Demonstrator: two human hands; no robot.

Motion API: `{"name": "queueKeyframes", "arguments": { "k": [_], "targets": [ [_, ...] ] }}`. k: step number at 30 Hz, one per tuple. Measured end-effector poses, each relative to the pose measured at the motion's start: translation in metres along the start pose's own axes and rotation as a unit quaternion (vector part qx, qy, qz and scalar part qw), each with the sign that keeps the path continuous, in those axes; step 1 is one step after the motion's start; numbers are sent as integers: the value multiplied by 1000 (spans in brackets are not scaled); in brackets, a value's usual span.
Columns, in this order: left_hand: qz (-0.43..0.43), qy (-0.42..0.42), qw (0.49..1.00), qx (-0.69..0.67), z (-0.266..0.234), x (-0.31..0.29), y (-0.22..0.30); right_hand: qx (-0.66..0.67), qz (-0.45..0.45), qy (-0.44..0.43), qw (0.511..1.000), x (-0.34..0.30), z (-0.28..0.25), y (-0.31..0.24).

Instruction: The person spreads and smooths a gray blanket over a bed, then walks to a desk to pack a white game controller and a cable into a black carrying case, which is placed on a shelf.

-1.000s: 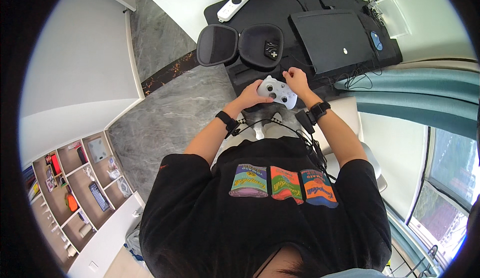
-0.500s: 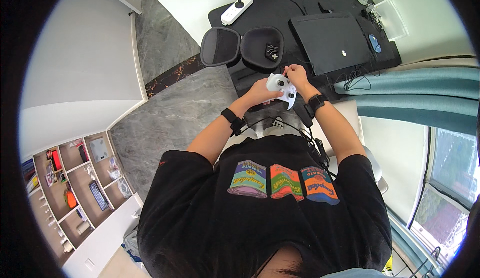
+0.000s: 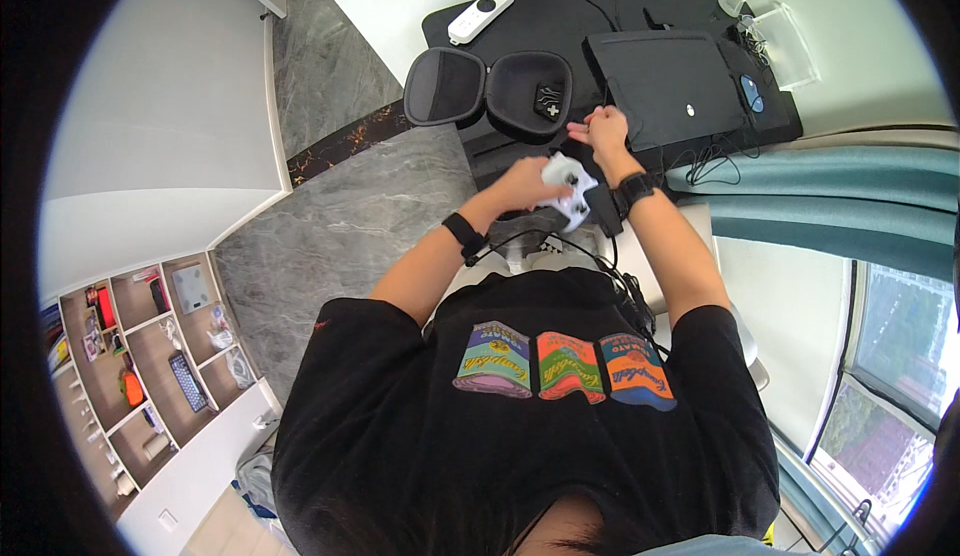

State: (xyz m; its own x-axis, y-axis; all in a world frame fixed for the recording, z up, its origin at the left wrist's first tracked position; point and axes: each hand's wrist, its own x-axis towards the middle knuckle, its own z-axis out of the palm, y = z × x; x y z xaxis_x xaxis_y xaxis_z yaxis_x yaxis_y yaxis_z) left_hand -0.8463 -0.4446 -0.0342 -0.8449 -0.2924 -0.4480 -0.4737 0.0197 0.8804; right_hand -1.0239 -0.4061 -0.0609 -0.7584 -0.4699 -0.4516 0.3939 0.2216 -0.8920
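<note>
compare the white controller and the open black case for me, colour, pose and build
The white controller is pale, while the black case is dark. The controller is held in the left hand; the case lies open at the edge of the desk. The controller is one body with grips, whereas the case has two joined halves. Both have rounded outlines.

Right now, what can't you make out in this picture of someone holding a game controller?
Head view: the underside of the game controller faces away, and the left hand covers one end.
Head view: whether the right hand pinches anything tiny is too small to tell.
Head view: the little pieces in the open case are too small to identify.
Head view: the lower edge cuts off the person's face.
</note>
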Motion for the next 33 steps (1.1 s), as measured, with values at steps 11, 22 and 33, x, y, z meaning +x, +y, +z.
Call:
{"name": "queueKeyframes", "arguments": {
  "k": [11, 22, 33],
  "targets": [
    [17, 144, 964, -223, -31, -29, -28, -309, 40, -198, 929, 26, -64, -5],
    [0, 260, 904, -339, -50, -58, -32, -598, -134, -120, 781, 21, -36, 35],
    [28, 248, 874, -416, -51, -49, -36, -633, -194, -79, 746, 15, -44, 16]
  ]
}}
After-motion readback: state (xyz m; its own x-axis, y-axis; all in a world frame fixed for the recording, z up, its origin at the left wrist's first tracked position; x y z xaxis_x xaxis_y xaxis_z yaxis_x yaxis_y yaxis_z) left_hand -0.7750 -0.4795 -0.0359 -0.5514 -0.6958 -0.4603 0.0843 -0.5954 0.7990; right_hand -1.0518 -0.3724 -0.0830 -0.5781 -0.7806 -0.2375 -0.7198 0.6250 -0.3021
